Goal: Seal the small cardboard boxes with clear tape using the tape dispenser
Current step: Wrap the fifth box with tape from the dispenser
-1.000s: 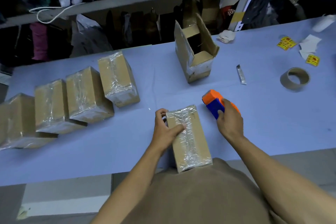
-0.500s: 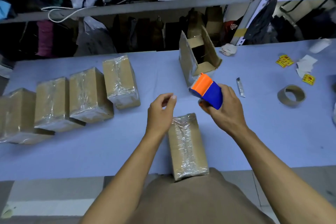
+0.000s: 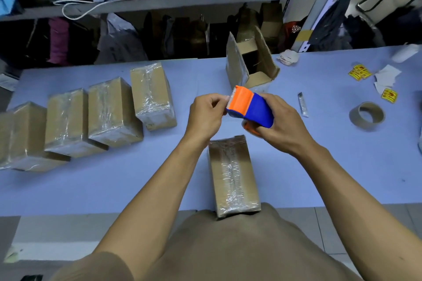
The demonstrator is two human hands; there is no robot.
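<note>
At nine o'clock lies a row of tape-wrapped brown cardboard boxes [image 3: 109, 114]. The left hand [image 3: 206, 116] has left the box and now pinches the tape end at the orange-and-blue plastic tape dispenser [image 3: 250, 106], lifted and gripped by the right hand [image 3: 282, 125]. The part-taped small cardboard box [image 3: 233, 175] waits at six o'clock; another strip looks imminent.

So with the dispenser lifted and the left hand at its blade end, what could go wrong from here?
1. The left hand pinches at the serrated edge of the tape dispenser, so its fingers could get nicked.
2. The clear tape end is barely visible; it may slip back or stick to itself.
3. The box sits at the table edge, unheld, and could get knocked off.
</note>
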